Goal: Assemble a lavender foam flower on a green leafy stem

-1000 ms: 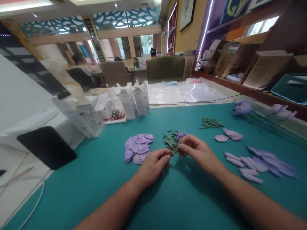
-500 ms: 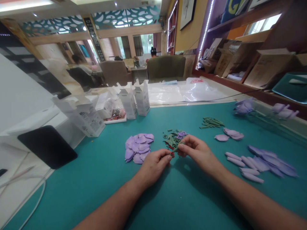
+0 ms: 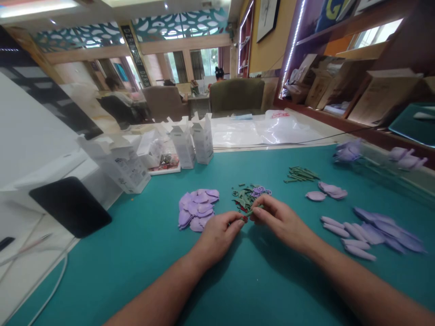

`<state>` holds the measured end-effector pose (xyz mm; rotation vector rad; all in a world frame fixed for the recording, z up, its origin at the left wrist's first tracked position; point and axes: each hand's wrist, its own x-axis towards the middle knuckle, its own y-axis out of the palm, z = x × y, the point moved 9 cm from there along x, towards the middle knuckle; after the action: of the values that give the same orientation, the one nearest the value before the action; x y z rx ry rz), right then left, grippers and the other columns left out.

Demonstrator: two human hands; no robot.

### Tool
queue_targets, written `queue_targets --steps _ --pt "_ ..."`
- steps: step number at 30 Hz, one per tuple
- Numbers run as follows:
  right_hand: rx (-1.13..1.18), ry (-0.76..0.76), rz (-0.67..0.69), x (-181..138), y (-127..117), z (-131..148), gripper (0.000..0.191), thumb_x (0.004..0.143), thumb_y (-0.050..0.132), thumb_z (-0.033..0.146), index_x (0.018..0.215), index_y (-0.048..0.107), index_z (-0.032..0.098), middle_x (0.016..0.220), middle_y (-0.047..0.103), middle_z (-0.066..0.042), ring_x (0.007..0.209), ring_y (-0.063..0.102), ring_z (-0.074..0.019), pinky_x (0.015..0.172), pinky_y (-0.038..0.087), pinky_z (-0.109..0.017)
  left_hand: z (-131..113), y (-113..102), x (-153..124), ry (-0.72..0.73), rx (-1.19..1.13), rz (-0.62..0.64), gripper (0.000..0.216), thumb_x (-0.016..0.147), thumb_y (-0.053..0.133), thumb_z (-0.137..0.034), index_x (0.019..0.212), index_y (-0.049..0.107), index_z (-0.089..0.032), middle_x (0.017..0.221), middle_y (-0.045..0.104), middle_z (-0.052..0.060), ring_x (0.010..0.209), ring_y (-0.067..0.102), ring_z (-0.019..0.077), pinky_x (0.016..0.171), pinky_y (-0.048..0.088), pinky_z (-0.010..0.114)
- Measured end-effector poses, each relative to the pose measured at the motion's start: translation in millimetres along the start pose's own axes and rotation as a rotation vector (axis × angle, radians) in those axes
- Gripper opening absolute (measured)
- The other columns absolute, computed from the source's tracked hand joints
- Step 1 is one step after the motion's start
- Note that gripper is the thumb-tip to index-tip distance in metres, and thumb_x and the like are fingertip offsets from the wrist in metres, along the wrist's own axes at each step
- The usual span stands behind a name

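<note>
My left hand (image 3: 217,233) is closed in a pinch, with a small red piece (image 3: 244,219) showing at its fingertips. A short green stick-like piece (image 3: 250,213) is pinched in my right hand (image 3: 282,222), its end touching or very near the red piece. Fingers partly cover both pieces. Just beyond the hands lies a heap of small green leaf-shaped bits (image 3: 242,198), with purple rings (image 3: 261,191) and some red bits among it. Left of the heap, lilac petals (image 3: 197,209) are piled on the green table mat (image 3: 152,271).
Green sticks (image 3: 301,174), pale lilac pieces (image 3: 333,190) and long purple petals (image 3: 390,228) lie to the right. Lilac flowers (image 3: 346,151) stand behind them. White boxes (image 3: 203,140) and a black tablet-like slab (image 3: 70,206) are on the left. People sit far back.
The green stick has moved slightly down and closer to the red piece, along with my right hand. My left hand stays nearly in place. The whole view has shifted a little.
</note>
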<state>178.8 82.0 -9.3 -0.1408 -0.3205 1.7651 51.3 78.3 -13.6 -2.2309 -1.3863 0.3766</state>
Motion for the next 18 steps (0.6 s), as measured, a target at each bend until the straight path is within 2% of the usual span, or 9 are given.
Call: queue_targets --steps 4,8,18 --pt "-0.129 -0.021 0.045 -2.6 4.6 1.9 0.023 0.092 0.043 0.042 0.086 0.053 0.022 0.073 0.061 0.0 0.068 0.054 -0.0162 0.066 0.044 -0.03 -1.4 -2.2 0.7 0.038 -0.045 -0.021 0.027 0.087 0.046 -0.027 0.095 0.07 -0.017 0.097 0.071 0.006 0.092 0.062 0.0199 0.085 0.044 0.029" --pt "-0.162 -0.009 0.044 -3.3 7.0 0.7 0.022 0.093 0.042 0.042 0.088 0.052 0.022 0.074 0.063 -0.001 0.068 0.055 -0.0162 0.065 0.044 -0.03 -3.8 -4.6 0.6 0.069 -0.056 -0.047 0.025 0.088 0.044 -0.029 0.091 0.065 -0.018 0.096 0.068 0.007 0.091 0.06 0.0198 0.086 0.043 0.03" --pt "-0.15 -0.028 -0.025 -7.7 8.0 5.4 0.024 0.093 0.041 0.042 0.081 0.049 0.023 0.067 0.061 0.0 0.061 0.053 -0.0156 0.06 0.041 -0.029 -8.4 -1.4 -5.1 0.041 0.051 -0.048 0.022 0.093 0.036 -0.03 0.089 0.055 -0.018 0.086 0.061 0.005 0.083 0.055 0.0198 0.077 0.042 0.032"
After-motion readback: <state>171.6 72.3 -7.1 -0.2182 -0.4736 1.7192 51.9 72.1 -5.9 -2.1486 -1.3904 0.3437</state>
